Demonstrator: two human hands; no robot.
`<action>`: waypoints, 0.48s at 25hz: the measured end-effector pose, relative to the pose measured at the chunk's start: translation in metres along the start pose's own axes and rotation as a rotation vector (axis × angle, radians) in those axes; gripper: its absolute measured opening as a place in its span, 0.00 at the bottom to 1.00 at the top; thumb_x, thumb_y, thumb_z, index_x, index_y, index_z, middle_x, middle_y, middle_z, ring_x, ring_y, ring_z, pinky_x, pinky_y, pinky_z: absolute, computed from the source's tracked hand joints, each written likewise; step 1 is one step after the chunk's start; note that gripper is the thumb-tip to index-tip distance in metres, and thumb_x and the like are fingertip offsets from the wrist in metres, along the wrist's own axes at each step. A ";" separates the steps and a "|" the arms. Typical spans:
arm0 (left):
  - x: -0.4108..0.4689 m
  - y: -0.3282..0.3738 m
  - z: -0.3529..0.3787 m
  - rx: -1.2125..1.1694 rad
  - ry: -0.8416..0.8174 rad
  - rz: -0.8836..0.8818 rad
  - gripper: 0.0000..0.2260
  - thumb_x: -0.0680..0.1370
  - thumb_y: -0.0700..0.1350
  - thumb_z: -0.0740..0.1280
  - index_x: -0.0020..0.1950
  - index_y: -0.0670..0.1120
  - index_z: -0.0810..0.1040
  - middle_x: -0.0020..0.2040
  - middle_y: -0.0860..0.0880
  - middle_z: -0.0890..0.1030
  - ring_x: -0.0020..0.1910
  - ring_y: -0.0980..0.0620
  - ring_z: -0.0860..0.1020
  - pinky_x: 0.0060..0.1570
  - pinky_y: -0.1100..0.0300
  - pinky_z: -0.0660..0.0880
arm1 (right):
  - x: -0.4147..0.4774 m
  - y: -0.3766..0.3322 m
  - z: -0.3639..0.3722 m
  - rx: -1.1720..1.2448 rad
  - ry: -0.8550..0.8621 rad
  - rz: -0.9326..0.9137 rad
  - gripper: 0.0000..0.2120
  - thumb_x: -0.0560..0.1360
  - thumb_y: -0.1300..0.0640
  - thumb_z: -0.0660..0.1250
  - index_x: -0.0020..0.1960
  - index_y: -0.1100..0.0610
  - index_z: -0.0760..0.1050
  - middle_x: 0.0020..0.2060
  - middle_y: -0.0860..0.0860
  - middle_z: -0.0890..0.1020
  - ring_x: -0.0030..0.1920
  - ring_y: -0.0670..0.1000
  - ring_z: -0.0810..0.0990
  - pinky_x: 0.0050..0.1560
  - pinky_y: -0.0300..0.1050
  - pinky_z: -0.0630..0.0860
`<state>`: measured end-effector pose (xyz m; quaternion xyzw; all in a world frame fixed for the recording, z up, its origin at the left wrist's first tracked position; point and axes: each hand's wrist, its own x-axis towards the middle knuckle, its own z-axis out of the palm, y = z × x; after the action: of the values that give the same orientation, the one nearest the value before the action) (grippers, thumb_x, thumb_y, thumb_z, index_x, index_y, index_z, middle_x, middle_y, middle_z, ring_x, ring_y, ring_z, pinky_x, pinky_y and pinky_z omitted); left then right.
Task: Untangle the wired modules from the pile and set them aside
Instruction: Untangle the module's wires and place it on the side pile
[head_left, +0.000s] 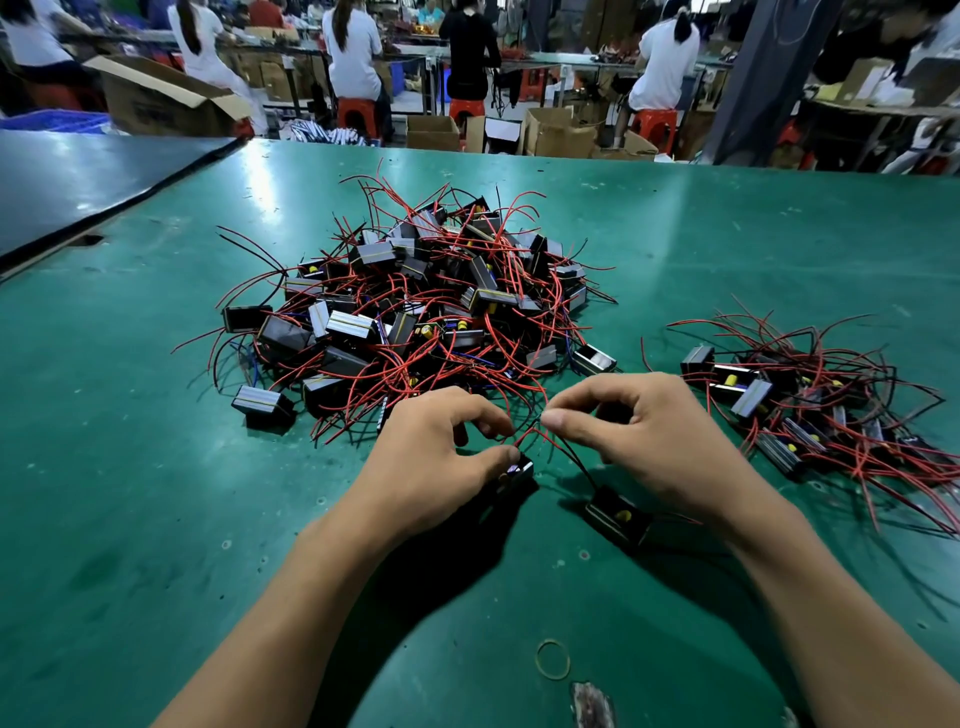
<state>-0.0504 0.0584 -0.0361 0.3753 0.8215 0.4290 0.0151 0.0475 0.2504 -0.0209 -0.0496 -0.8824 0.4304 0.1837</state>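
One rubber band (538, 662) lay nearest, on the green table (156, 467), beside a worn patch (592, 701). Two bare hands worked above it. The left hand (441, 462) gripped one black module (519, 470) under its thumb, fingers curled onto its red wire. The right hand (654, 436) pinched the crossing red and black wires (540, 434) between thumb and forefinger. A second module (615, 512), showing a yellow part, sat on the table below the right hand, its black lead running up to the pinch. That made two modules out front, just clear of the main pile (415, 312): dozens of black modules knotted in red wire, too tangled to count. A smaller set-aside heap (789, 405) lay to the right, well apart, perhaps ten or so modules. In the background five seated people, three red stools (356, 111) clearly seen, several open cardboard boxes (431, 132) whose contents were hidden, and one blue crate (52, 122). Print on the big box (156, 104) was too blurred to read.
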 end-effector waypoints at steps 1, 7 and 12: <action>0.000 0.000 0.000 0.014 -0.020 -0.015 0.08 0.71 0.47 0.77 0.49 0.51 0.85 0.46 0.56 0.83 0.47 0.55 0.79 0.48 0.65 0.72 | 0.000 0.001 -0.004 0.024 0.021 0.019 0.05 0.73 0.50 0.76 0.41 0.49 0.84 0.27 0.42 0.79 0.27 0.42 0.68 0.30 0.34 0.66; 0.000 0.002 0.003 -0.020 -0.054 -0.059 0.02 0.73 0.44 0.74 0.45 0.51 0.85 0.37 0.60 0.83 0.37 0.58 0.80 0.40 0.64 0.75 | 0.000 -0.003 0.000 -0.186 -0.101 0.113 0.12 0.68 0.45 0.79 0.47 0.47 0.83 0.36 0.42 0.82 0.28 0.37 0.74 0.33 0.29 0.67; 0.001 0.001 0.003 -0.081 -0.066 -0.092 0.05 0.75 0.41 0.72 0.44 0.51 0.86 0.35 0.59 0.84 0.36 0.65 0.80 0.39 0.73 0.72 | 0.000 -0.002 0.000 -0.196 -0.182 0.118 0.05 0.72 0.49 0.77 0.41 0.50 0.84 0.27 0.35 0.79 0.27 0.38 0.73 0.32 0.29 0.67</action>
<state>-0.0493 0.0615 -0.0372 0.3502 0.8189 0.4481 0.0770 0.0473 0.2487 -0.0191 -0.0798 -0.9286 0.3551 0.0718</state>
